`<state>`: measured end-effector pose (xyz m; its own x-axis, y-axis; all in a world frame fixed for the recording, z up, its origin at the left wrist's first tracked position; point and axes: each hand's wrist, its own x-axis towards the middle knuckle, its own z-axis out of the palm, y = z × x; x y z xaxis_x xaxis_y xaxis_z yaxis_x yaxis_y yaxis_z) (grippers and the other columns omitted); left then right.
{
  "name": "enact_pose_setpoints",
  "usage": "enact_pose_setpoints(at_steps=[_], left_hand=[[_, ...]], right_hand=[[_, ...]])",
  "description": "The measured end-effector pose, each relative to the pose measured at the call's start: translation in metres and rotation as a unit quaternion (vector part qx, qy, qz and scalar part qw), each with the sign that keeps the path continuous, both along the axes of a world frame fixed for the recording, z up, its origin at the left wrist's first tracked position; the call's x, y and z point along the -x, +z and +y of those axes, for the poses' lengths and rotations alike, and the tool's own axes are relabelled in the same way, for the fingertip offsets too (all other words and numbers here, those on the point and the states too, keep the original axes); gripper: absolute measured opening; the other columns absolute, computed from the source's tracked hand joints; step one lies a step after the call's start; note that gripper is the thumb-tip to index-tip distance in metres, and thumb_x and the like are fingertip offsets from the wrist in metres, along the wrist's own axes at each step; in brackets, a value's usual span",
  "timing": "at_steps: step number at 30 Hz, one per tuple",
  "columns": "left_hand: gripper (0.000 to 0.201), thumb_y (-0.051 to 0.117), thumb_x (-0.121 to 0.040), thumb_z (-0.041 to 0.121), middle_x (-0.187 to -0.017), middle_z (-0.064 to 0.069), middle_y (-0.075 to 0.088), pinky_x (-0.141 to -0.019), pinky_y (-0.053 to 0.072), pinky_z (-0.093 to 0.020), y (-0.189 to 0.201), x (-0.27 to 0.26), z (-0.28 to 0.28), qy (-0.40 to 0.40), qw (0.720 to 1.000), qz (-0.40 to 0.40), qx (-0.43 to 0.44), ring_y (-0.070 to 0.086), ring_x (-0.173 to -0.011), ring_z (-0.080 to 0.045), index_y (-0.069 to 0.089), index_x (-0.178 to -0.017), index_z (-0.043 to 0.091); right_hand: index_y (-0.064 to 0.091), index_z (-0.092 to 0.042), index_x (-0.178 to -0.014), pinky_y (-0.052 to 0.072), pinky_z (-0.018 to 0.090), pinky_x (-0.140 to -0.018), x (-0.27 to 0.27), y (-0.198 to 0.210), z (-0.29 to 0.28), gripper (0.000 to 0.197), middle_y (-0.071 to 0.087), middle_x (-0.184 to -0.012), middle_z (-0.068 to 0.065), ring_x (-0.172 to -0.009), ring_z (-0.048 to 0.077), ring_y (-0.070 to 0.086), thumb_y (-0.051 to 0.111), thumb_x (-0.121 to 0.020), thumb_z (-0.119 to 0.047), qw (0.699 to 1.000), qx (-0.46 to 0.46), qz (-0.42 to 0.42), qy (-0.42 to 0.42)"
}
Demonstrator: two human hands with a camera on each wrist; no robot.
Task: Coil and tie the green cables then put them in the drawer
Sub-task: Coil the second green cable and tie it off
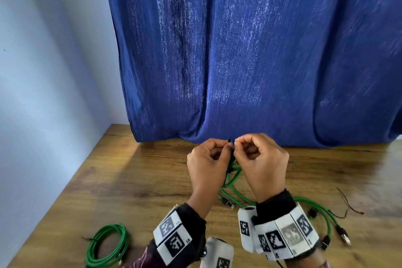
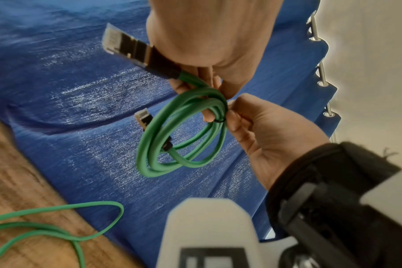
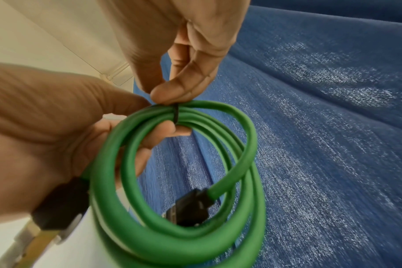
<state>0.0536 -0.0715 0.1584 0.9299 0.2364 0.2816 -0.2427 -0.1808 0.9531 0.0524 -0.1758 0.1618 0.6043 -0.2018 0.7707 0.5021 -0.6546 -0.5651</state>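
Note:
I hold a coiled green cable point(image 1: 233, 173) up above the wooden table point(image 1: 134, 180), between both hands. My right hand point(image 1: 239, 144) grips the coil point(image 3: 246, 145), with its fingers through the loops and one black plug point(image 3: 57, 208) under the palm. A thin black tie point(image 3: 176, 114) wraps the top of the coil. My left hand point(image 1: 225, 146) pinches that tie point(image 2: 219, 120) at the top of the coil point(image 2: 179, 137). The cable's other plug point(image 3: 190, 208) hangs inside the loops.
A tied green coil point(image 1: 106, 243) lies at the table's near left. Loose green cables point(image 1: 317, 209) with plugs point(image 1: 344, 237) sprawl at the near right, beside thin black tie wires point(image 1: 350, 204). A blue curtain point(image 1: 250, 61) hangs along the table's far edge.

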Motion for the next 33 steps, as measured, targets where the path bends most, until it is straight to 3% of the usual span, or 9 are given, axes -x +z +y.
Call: enact_pose_setpoints(at_steps=[5,8,13,19,24,29,33], left_hand=[[0.007,0.071,-0.079,0.014,-0.061,0.016,0.066,-0.056,0.049,-0.011,0.001,0.002,-0.001,0.006,1.000,-0.016,-0.024,0.065,-0.061,0.003,0.072,-0.075,0.021],[0.006,0.072,-0.079,0.014,-0.061,0.017,0.065,-0.053,0.044,-0.005,0.002,0.004,-0.002,0.003,1.000,-0.018,-0.023,0.063,-0.059,0.005,0.073,-0.075,0.019],[0.006,0.072,-0.078,0.014,-0.061,0.018,0.065,-0.052,0.043,-0.005,0.001,0.005,-0.001,0.005,0.999,-0.026,-0.028,0.063,-0.059,0.005,0.073,-0.074,0.019],[0.006,0.071,-0.079,0.014,-0.061,0.019,0.064,-0.055,0.047,-0.007,0.000,0.007,0.002,0.010,0.998,-0.036,-0.045,0.064,-0.062,0.004,0.073,-0.076,0.019],[0.006,0.070,-0.079,0.014,-0.063,0.020,0.065,-0.057,0.047,-0.007,0.002,0.009,0.003,0.001,0.998,-0.041,-0.051,0.065,-0.064,0.004,0.074,-0.077,0.018],[0.008,0.070,-0.079,0.015,-0.065,0.016,0.068,-0.061,0.053,-0.015,0.003,0.009,0.004,0.000,0.999,-0.029,-0.025,0.066,-0.063,0.002,0.073,-0.076,0.021],[0.009,0.070,-0.079,0.013,-0.066,0.015,0.069,-0.059,0.052,-0.014,0.003,0.011,0.004,-0.010,0.999,-0.034,-0.025,0.067,-0.063,0.001,0.074,-0.076,0.021]], right_hand=[[0.066,-0.010,-0.069,0.046,0.009,-0.053,0.002,-0.001,0.001,0.003,0.065,-0.069,0.000,-0.051,0.005,0.055,0.067,-0.072,-0.011,1.000,-0.009,-0.002,-0.011],[0.066,-0.010,-0.070,0.044,0.005,-0.054,0.003,-0.002,0.002,0.002,0.065,-0.069,0.000,-0.059,0.008,0.057,0.067,-0.072,-0.011,1.000,-0.019,-0.002,-0.015],[0.066,-0.010,-0.069,0.043,0.005,-0.054,0.003,-0.004,0.003,0.002,0.065,-0.069,-0.001,-0.052,0.006,0.055,0.067,-0.071,-0.011,0.999,-0.021,0.000,-0.027],[0.067,-0.009,-0.071,0.044,0.004,-0.056,0.006,-0.003,0.005,0.003,0.065,-0.071,0.000,-0.065,0.009,0.058,0.068,-0.073,-0.011,1.000,-0.002,0.002,-0.001],[0.068,-0.009,-0.073,0.048,0.011,-0.055,0.007,-0.002,0.005,0.002,0.066,-0.071,0.000,-0.064,0.009,0.059,0.069,-0.074,-0.010,1.000,-0.008,0.000,0.007],[0.068,-0.008,-0.072,0.047,0.007,-0.056,0.009,0.001,0.008,0.003,0.065,-0.071,0.000,-0.066,0.009,0.059,0.068,-0.074,-0.010,1.000,-0.018,-0.006,-0.002],[0.068,-0.008,-0.072,0.046,0.006,-0.057,0.011,0.001,0.008,0.003,0.065,-0.071,0.000,-0.067,0.008,0.059,0.069,-0.074,-0.010,1.000,-0.014,-0.003,0.002]])
